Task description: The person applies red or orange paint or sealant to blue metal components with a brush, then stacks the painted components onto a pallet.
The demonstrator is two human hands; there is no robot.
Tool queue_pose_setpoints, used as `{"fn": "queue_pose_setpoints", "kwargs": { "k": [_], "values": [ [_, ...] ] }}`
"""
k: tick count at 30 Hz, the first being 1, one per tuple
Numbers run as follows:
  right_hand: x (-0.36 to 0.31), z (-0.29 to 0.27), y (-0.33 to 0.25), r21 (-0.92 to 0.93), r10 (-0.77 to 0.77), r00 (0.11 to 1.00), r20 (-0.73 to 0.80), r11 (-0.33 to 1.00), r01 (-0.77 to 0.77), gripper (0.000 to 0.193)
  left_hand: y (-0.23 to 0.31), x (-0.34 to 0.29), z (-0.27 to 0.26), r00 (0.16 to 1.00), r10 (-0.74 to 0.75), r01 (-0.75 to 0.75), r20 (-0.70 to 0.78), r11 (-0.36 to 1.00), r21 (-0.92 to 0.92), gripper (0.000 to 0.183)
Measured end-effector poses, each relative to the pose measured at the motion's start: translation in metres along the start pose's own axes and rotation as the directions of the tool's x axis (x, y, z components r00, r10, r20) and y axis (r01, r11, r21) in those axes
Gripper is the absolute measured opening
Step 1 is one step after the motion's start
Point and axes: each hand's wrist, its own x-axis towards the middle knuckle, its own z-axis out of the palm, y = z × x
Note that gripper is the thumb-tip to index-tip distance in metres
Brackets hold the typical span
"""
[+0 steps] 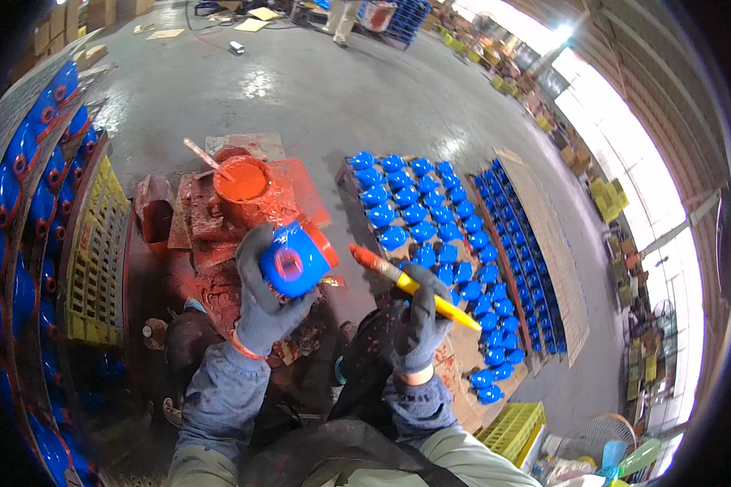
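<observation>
While its red rim [328,246] seems kept free for the yellow brush [405,282], your left hand [261,286] cups the blue casting [296,272], fingers curled around it, before the near edge of the red-stained board [304,185]. The fingers of your right hand [421,316] pinch the brush, perhaps for control.

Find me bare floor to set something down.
Open floor lies beyond the paint bucket; a narrow strip runs between the red-stained cardboard and the rows of blue castings. Far left is crowded: blue parts stacked beside yellow crates.
</observation>
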Motion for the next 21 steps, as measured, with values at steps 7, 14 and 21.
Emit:
{"fn": "queue_pose_setpoints", "kwargs": {
  "k": [7,14,21],
  "values": [
    [0.001,-0.005,-0.020,0.077,0.142,0.972,0.188,0.984,-0.159,0.016,0.001,-0.034,-0.025,0.866,0.467,-0.457,0.181,0.885,-0.094,0.069],
    [-0.013,-0.009,0.008,-0.018,-0.030,0.986,0.167,0.999,0.033,0.015,-0.006,-0.034,-0.026,0.952,0.270,-0.275,0.142,0.961,0.017,0.061],
    [0.017,0.015,-0.025,0.026,0.193,0.956,0.221,0.979,-0.204,0.015,0.002,-0.031,-0.032,0.864,0.409,-0.475,0.294,0.855,0.209,0.047]
  ]
}}
